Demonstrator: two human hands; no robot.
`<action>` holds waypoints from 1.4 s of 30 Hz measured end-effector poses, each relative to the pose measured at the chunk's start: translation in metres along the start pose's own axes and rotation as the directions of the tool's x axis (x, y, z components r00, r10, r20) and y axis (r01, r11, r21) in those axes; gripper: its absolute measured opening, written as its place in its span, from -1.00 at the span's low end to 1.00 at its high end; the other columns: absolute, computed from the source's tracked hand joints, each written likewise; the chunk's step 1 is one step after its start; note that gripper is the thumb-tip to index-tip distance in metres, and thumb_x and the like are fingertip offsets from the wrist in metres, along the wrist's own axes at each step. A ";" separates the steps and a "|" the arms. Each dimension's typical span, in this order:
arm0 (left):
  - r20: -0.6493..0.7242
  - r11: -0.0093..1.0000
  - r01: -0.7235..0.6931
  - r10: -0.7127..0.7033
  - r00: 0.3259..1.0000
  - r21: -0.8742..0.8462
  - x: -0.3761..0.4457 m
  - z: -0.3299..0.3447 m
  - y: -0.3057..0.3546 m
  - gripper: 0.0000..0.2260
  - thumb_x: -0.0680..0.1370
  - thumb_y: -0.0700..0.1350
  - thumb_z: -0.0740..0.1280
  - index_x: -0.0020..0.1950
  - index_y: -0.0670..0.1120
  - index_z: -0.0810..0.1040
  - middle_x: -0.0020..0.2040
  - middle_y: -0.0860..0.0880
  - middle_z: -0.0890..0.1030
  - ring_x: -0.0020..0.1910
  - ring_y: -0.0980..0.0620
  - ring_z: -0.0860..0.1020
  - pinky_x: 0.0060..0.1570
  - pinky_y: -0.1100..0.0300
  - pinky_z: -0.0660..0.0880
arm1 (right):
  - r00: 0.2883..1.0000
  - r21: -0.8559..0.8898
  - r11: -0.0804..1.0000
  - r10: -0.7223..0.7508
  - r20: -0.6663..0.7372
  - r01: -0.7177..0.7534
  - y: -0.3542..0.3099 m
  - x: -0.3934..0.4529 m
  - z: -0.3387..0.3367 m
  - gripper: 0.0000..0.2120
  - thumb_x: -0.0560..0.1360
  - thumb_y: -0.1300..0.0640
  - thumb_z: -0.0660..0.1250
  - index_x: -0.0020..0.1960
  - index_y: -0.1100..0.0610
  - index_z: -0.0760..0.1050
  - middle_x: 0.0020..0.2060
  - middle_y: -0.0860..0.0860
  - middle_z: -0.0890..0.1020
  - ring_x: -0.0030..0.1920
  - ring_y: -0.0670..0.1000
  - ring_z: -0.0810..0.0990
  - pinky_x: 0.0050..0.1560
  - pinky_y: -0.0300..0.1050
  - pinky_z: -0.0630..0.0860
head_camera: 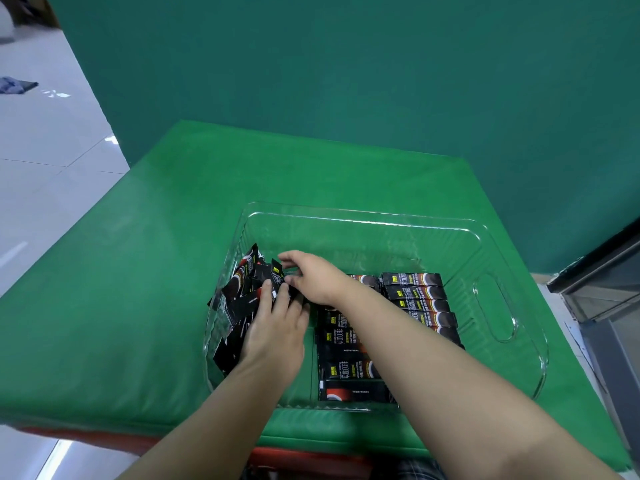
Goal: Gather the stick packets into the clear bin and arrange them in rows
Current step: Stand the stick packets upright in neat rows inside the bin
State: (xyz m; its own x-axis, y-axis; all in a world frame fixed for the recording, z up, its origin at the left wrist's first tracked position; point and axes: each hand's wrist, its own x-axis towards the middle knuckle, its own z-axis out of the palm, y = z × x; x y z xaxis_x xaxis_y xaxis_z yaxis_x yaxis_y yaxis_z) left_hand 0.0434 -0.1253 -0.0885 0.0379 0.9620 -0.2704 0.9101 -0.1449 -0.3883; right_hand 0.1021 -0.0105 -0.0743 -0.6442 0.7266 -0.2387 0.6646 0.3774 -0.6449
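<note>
A clear plastic bin (381,220) with rounded corners and a handle cutout in its right wall sits on a green surface. Inside lie black stick packets with red, white and yellow print. At the right, a row (417,296) of packets lies flat, stacked front to back. A second row (346,362) runs down the middle. At the left, a loose pile (239,299) leans in a jumble against the left wall, packets tilted at mixed angles.
</note>
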 end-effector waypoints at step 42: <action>0.064 0.994 -0.035 0.028 0.998 0.104 0.000 0.002 0.000 -0.48 0.68 0.05 -0.16 0.57 -0.13 -0.23 0.58 -0.17 -0.19 0.53 -0.24 -0.26 0.35 -0.34 -0.36 | 0.851 -0.224 0.888 0.271 -0.451 -0.401 0.053 -0.112 -0.018 -0.71 0.49 -0.12 0.33 -0.01 0.10 0.52 -0.11 0.03 0.59 -0.03 0.06 0.52 -0.11 -0.11 0.44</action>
State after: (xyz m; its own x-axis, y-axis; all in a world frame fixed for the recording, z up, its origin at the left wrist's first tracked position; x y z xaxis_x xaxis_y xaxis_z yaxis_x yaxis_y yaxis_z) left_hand 0.0424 -0.1257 -0.0900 0.0369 0.9406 -0.3374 0.8606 -0.2015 -0.4678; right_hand 0.2167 -0.0615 -0.0683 -0.1976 0.9790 -0.0505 0.9337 0.1723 -0.3139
